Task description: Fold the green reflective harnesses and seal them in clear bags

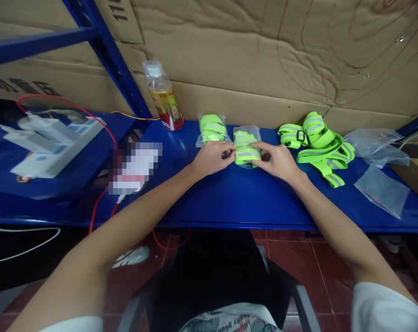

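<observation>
Between my hands lies a folded neon-green reflective strap (245,153) with grey stripes, partly inside a clear plastic bag (256,132). My left hand (212,159) pinches at its left edge, thumb and fingers curled together. From the right, my right hand (280,162) grips the strap's other side with thumb and fingers. A second folded green strap (212,128) sits in its own clear bag just behind my left hand. To the right of my right hand is a loose pile of green reflective straps (321,138) with a black buckle (300,136).
Flat clear bags (382,191) lie at the right of the blue shelf (202,203). A wrapped bottle (165,101) stands at the back, against cardboard (229,55). On the left are a white power strip (56,145), a blurred-out phone-like object (136,168) and red cables (100,203).
</observation>
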### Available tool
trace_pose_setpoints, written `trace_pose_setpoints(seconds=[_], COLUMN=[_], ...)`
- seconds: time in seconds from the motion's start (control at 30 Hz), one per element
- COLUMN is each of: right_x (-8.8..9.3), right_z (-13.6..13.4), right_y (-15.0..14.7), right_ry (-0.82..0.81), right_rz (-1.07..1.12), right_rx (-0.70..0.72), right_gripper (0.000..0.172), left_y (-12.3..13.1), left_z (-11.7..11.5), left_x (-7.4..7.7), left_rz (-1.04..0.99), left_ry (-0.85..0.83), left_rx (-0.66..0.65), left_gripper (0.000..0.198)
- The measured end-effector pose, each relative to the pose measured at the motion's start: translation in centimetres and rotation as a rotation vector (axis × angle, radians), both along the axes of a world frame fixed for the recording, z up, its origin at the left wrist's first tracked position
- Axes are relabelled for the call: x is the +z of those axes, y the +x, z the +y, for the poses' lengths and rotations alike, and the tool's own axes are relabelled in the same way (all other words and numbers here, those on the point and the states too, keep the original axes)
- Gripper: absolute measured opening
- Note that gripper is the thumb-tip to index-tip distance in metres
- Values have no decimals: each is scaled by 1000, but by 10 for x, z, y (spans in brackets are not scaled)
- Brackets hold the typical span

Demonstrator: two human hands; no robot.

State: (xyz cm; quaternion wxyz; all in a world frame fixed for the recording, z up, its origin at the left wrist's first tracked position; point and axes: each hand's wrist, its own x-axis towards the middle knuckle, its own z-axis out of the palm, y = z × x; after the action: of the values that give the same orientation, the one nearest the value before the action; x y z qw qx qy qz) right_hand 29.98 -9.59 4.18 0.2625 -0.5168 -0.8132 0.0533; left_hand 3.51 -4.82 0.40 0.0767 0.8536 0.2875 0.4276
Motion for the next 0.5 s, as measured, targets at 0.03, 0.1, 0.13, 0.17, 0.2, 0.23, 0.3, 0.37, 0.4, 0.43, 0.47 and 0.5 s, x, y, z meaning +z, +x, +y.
trace_pose_setpoints(seconds=[0.03, 0.1, 0.13, 0.17, 0.2, 0.23, 0.3, 0.37, 0.4, 0.43, 0.47, 0.5], right_x=[-1, -4, -6, -8, -10, -11, -12, -10, -8, -6, -3, -1], right_z=[-1, -1, 0, 0, 1, 2, 2, 2, 2, 2, 2, 1], right_y=[-2, -5, -7, -8, -10, -11, -14, -15, -14, -12, -9, -5], right_ry=[22, 50, 50, 45, 39, 37, 44, 44, 30, 2, -35, -76], right_rz=[-30, -56, -50, -36, -20, -9, -8, -12, -3, 13, 31, 47], right_rx=[-21, -64, -79, -91, -105, -124, -169, -187, -165, -113, -37, 48], right_gripper=[57, 56, 52, 46, 42, 40, 41, 46, 50, 53, 59, 66], left_y=[1, 4, 6, 7, 8, 9, 11, 11, 11, 11, 10, 9], left_z=[0, -2, -4, -6, -8, -11, -16, -20, -21, -21, -20, -19], left_x=[-1, -2, -2, -2, -2, -1, 0, 2, 2, 2, 2, 2], left_rz=[44, 118, 146, 175, 202, 229, 261, 234, 202, 165, 130, 100], left_ry=[59, 193, 257, 317, 372, 417, 454, 397, 337, 264, 184, 108], left_rx=[27, 88, 111, 121, 118, 102, 48, 13, 14, 23, 34, 38], left_gripper=[20, 24, 26, 28, 30, 31, 29, 21, 15, 9, 8, 17])
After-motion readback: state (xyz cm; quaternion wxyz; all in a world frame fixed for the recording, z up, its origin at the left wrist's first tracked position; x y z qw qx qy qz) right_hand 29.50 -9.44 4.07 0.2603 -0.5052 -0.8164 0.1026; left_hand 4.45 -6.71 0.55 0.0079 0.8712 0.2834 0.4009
